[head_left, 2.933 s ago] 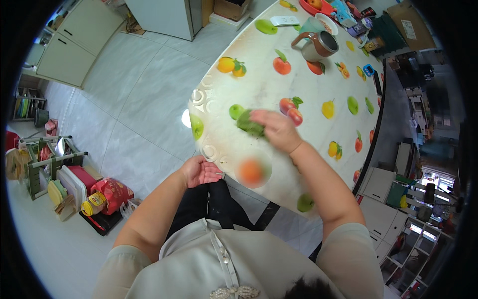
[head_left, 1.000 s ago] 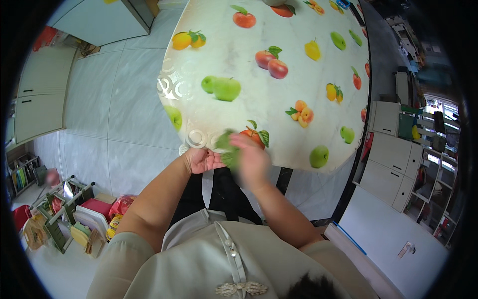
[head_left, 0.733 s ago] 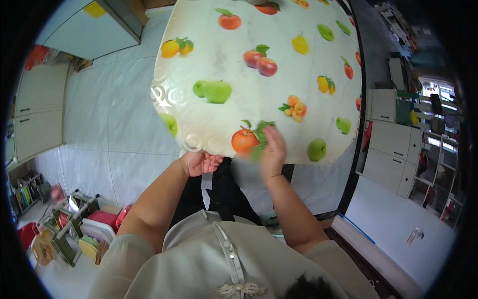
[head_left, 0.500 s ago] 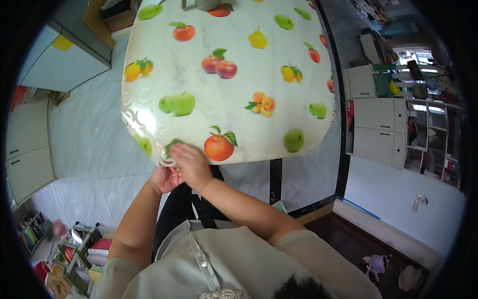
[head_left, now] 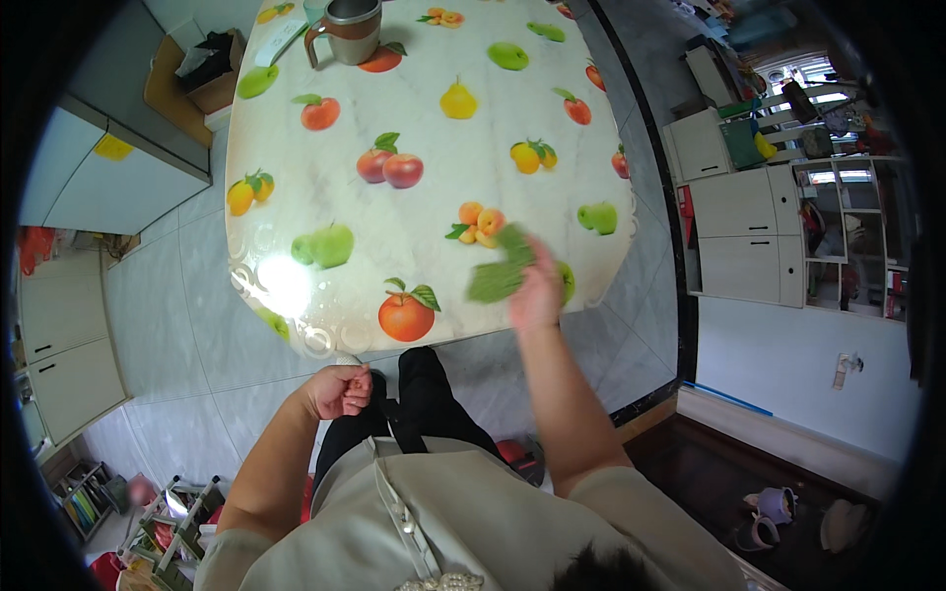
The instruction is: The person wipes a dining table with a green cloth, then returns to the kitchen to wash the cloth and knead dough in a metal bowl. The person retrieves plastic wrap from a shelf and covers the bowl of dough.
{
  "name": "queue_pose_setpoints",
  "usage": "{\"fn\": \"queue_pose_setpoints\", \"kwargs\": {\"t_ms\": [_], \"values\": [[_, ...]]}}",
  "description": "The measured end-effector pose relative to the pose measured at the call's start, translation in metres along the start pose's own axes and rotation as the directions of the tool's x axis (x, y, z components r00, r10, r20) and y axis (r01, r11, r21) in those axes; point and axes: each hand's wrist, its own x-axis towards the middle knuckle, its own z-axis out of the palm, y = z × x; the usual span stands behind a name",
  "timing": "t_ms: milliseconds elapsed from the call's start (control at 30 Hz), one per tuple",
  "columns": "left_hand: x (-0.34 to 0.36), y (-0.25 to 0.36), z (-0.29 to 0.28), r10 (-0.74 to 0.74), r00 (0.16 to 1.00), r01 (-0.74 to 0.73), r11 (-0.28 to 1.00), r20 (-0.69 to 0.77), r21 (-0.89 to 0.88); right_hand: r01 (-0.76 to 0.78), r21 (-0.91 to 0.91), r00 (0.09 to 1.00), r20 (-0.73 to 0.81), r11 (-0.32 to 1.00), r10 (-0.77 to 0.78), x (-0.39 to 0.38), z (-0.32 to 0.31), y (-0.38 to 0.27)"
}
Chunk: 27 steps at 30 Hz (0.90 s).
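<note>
A pale tablecloth (head_left: 434, 158) printed with fruit covers the table. My right hand (head_left: 539, 295) is closed on a green cloth (head_left: 501, 266), blurred by motion, over the near right part of the table. The cloth partly covers the printed apricots and a green apple. By the near left edge, my left hand (head_left: 340, 392) is closed, with its fingers curled in. A whitish bit of the tablecloth's edge touches it near the thumb and appears pinched there. The inside of that hand is hidden.
A mug with a brown handle (head_left: 353, 34) stands at the far left of the table, beside a pale flat packet (head_left: 282, 41). White cabinets (head_left: 741, 241) are at the right. On the left is a cluttered rack (head_left: 177, 522). Shoes (head_left: 774, 507) lie on the dark floor, lower right.
My right hand has swung from the near left corner to the right, and the green cloth now shows in it. My left hand has drawn slightly down, fingers curled. More of the table's far end shows.
</note>
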Motion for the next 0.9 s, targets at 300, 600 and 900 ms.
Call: {"fn": "queue_pose_setpoints", "kwargs": {"t_ms": [300, 600, 900], "values": [[0.01, 0.054, 0.096, 0.396, 0.907, -0.396, 0.918, -0.143, 0.026, 0.13, -0.99, 0.719, 0.126, -0.046, -0.684, 0.139, -0.126, -0.05], [0.016, 0.068, 0.092, 0.586, 0.765, -0.626, 0.775, -0.268, -0.09, 0.187, -0.98, 0.747, 0.187, -0.068, -0.638, 0.191, -0.028, -0.012], [-0.003, 0.074, 0.075, 0.64, 0.673, -0.736, 0.625, -0.37, -0.258, 0.361, -0.924, 0.743, 0.366, -0.126, -0.561, 0.226, 0.07, 0.035]]}}
